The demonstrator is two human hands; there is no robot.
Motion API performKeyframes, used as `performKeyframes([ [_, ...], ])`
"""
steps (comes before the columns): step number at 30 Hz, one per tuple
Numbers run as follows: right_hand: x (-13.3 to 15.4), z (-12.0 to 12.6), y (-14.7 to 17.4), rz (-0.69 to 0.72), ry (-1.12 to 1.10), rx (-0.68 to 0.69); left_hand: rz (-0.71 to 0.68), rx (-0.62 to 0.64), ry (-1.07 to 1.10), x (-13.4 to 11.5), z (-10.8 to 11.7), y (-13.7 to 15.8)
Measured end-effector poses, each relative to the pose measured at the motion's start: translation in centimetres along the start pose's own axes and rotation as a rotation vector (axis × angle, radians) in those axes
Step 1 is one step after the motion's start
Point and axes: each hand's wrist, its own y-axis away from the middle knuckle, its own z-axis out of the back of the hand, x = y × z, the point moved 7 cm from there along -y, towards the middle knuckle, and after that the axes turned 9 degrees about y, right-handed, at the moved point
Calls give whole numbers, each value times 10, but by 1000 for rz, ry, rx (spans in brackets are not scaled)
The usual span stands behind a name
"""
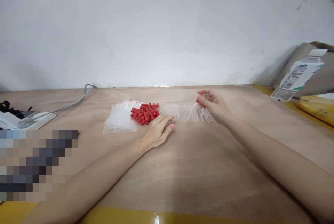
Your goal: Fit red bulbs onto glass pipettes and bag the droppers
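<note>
My left hand (157, 133) rests on the wooden table with its fingers stretched out, holding nothing. Its fingertips reach the near ends of a row of thin clear tubes (192, 113) laid side by side. Just behind that hand lies a heap of red rubber bulbs (144, 114), partly on top of clear zip bags (118, 119). At the right end of the row, my right hand (214, 103) is closed in a pinch, with red rubber bulb showing at its fingertips. Clear tubes slant down below those fingers; whether the pinched bulb sits on one is blurred.
A grey cable (70, 104) runs from the wall to a white device (39, 119) at the left. On the right stand a plastic bottle (297, 78), a grey box (315, 72) and a yellow package (317, 107). The wall (156, 29) closes off the table's back.
</note>
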Motion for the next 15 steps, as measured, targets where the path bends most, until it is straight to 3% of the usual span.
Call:
performKeyframes([
  [3,-9,43,-28,-42,179,-190,9,35,-1,-1,-3,-1],
  [6,-36,64,-46,-151,488,-239,1,67,-8,-2,-5,-2],
  [10,-68,59,-50,-243,784,-190,8,94,-17,-2,-7,-2],
  [15,-77,40,-46,-220,952,-65,12,110,-13,-1,-8,-2],
])
